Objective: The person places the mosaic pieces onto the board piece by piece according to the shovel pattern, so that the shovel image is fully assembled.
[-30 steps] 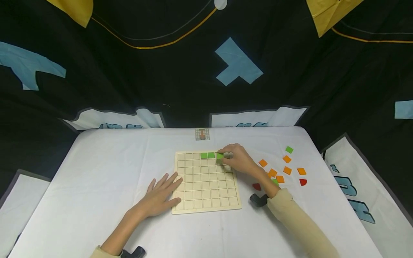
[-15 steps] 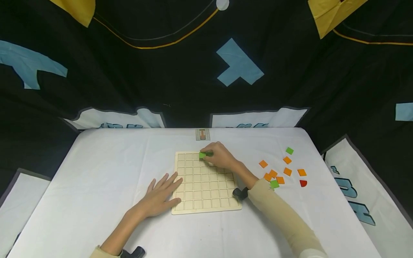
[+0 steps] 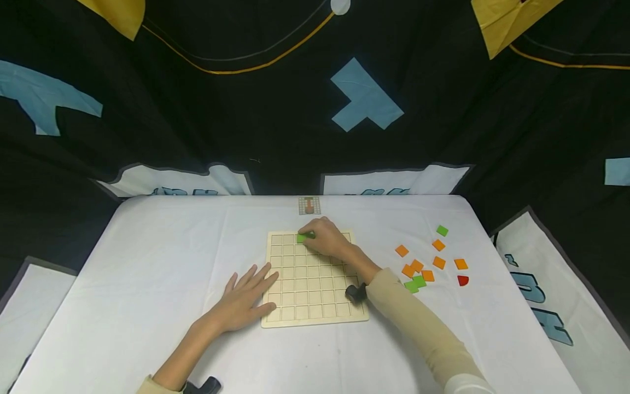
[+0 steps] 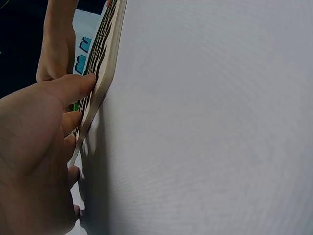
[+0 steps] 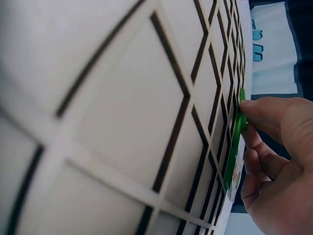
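Observation:
A pale wooden grid board (image 3: pixel 315 284) lies on the white tabletop. My right hand (image 3: pixel 325 238) is over its far row and pinches a green square tile (image 3: pixel 301 239) between thumb and fingers. In the right wrist view the held tile (image 5: pixel 243 115) is at the board's far side, with a strip of green tiles (image 5: pixel 231 164) right beside it. The hand hides those tiles in the head view. My left hand (image 3: pixel 241 303), fingers spread, rests at the board's left edge; in the left wrist view its thumb (image 4: pixel 80 87) touches the rim.
Right of the board lie several orange tiles (image 3: pixel 439 262), green tiles (image 3: pixel 411 287) and a red rounded piece (image 3: pixel 462 280). A small pattern card (image 3: pixel 309 206) sits at the table's back edge. Dark patterned cloth (image 3: pixel 275 120) hangs behind. A black wrist device (image 3: pixel 355 294) overhangs the board's right side.
My right hand has moved left along the far row with a green tile, from the board's right corner to left of its middle. Loose tiles under the forearm came into view. Left hand stays put.

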Demonstrator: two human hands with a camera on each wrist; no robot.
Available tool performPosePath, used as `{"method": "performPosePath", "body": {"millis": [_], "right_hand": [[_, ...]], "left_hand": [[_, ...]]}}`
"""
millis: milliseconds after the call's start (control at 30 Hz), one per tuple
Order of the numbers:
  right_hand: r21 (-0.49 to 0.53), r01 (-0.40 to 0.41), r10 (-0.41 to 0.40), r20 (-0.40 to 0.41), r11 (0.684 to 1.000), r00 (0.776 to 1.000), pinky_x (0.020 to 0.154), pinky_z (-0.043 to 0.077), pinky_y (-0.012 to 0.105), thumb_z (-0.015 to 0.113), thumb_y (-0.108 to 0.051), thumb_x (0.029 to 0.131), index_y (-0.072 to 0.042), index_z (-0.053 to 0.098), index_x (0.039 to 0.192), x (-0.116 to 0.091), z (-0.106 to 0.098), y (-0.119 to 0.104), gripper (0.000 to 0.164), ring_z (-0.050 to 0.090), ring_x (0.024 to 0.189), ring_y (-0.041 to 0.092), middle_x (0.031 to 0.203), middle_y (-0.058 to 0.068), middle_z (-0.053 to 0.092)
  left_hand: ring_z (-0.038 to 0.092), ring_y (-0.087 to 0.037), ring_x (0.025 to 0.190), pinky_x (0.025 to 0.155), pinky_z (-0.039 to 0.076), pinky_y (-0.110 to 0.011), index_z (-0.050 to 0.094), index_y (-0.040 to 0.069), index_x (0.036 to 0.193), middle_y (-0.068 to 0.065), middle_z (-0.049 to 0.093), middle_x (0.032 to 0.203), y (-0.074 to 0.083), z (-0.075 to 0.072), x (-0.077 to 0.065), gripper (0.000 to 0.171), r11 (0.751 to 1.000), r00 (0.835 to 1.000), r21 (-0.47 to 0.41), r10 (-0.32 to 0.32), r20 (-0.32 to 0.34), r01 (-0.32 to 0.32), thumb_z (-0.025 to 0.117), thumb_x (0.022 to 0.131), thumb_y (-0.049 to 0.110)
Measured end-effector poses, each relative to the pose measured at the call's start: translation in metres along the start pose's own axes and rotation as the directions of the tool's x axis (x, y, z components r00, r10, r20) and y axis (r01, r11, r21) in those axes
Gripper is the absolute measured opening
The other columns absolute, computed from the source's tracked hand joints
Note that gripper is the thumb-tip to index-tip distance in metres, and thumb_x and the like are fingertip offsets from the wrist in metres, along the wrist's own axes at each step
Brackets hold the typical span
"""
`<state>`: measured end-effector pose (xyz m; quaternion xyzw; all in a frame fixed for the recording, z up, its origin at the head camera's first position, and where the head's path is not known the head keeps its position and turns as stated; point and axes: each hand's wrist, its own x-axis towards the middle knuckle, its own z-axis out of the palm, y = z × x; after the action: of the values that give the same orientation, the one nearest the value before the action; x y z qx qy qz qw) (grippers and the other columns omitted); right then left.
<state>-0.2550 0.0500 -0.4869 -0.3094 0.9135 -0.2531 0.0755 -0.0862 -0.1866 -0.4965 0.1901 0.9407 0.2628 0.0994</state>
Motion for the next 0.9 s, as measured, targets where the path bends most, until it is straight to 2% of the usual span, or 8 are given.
{"method": "performPosePath", "body": {"millis": [367,633,900], "right_hand": [[-0.021,-0.003,0.003,-0.003,1.000,1.000,0.100,0.043,0.036,0.075,-0.016,0.090,-0.013,0.075,0.116,0.005,0.002,-0.002,0.027,0.059,0.113,0.019,0.117,0.000,0.072],[-0.034,-0.013,0.013,-0.007,0.999,1.000,0.101,0.041,0.034,0.074,-0.020,0.091,-0.015,0.073,0.120,0.004,0.005,0.002,0.029,0.058,0.115,0.019,0.121,-0.001,0.070],[0.058,-0.015,0.017,-0.044,0.998,0.999,0.099,0.043,0.041,0.076,-0.017,0.089,-0.012,0.074,0.117,-0.006,-0.006,0.009,0.028,0.056,0.112,0.024,0.120,0.002,0.069]], "left_hand": [[0.013,-0.043,0.148,0.111,-0.001,-0.071,0.039,0.011,0.154,-0.014,0.023,0.163,0.000,0.000,0.000,0.066,1.000,1.000,-0.001,0.003,-0.002,-0.003,0.057,0.099,0.042],[0.013,-0.043,0.148,0.111,-0.001,-0.071,0.039,0.011,0.154,-0.014,0.023,0.163,0.001,0.000,0.000,0.066,1.000,1.000,-0.004,0.007,0.002,-0.007,0.057,0.099,0.042],[0.013,-0.043,0.148,0.111,-0.001,-0.071,0.039,0.010,0.154,-0.014,0.023,0.163,0.001,-0.001,-0.001,0.065,1.000,1.000,-0.002,0.006,0.004,-0.006,0.057,0.100,0.042]]}}
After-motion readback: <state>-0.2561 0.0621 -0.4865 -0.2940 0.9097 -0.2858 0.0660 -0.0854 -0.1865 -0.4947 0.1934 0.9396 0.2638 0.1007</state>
